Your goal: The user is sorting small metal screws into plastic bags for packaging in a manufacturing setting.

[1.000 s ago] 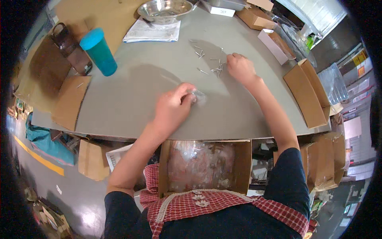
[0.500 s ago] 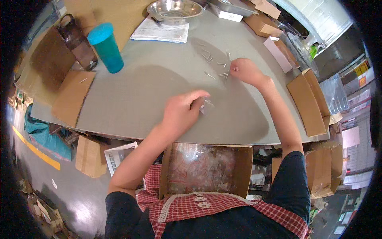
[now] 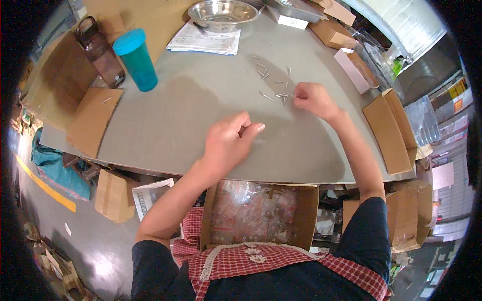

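Silvery fasteners; nearest ones just left of the right hand

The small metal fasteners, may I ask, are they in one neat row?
No, the fasteners lie scattered on the tabletop near the right hand.

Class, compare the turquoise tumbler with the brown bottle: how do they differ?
The tumbler is turquoise; the bottle is dark brown and see-through. The tumbler's lid is plain, while the bottle's has a loop. The bottle looks taller than the tumbler. Both stand at the left of the grey table.
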Motion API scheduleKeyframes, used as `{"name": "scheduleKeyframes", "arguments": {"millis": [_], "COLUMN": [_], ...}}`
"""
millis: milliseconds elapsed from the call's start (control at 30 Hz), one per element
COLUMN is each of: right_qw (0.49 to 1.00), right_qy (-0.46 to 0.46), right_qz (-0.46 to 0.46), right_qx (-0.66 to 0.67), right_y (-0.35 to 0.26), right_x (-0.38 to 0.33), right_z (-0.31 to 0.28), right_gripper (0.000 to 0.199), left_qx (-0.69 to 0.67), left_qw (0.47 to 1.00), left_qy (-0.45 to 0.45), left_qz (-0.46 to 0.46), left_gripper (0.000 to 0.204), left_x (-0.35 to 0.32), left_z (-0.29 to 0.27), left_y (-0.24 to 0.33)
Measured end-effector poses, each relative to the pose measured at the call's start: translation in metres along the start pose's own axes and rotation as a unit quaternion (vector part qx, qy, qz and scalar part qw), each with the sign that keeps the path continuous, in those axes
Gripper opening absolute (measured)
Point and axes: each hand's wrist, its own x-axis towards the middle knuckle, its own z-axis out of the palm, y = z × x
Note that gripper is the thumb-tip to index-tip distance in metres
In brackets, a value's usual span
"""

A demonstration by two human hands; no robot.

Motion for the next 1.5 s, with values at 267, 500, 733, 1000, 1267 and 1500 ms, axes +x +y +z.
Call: {"name": "scheduleKeyframes", "arguments": {"millis": [267,500,733,1000,1267,1500], "right_qw": [0.990,0.997,0.994,0.961,0.913,0.904], "right_qy": [0.084,0.031,-0.051,0.013,0.111,0.171], "right_qz": [-0.030,-0.067,-0.036,0.018,-0.047,-0.102], "right_qx": [0.111,-0.009,-0.091,0.276,0.389,0.377], "right_y": [-0.048,-0.057,-0.070,-0.093,-0.101,-0.105], "right_x": [0.010,0.045,0.038,-0.011,-0.034,-0.039], "right_z": [0.014,0.027,0.017,0.022,0.043,0.044], "right_gripper": [0.021,0.022,0.023,0.020,0.018,0.014], "left_qx": [-0.030,0.043,0.100,0.060,0.029,0.014], "left_qw": [0.997,0.997,0.986,0.995,0.999,0.997], "left_qy": [0.022,0.025,0.075,0.030,-0.020,-0.012], "left_qz": [0.074,0.055,0.111,0.075,0.033,0.068], "left_gripper": [0.012,0.008,0.029,0.030,0.022,0.024], "left_x": [0.004,0.004,0.004,0.000,0.005,0.006], "left_z": [0.012,0.005,0.007,0.013,0.017,0.018], "left_y": [-0.017,-0.018,-0.011,-0.013,-0.016,-0.014]}}
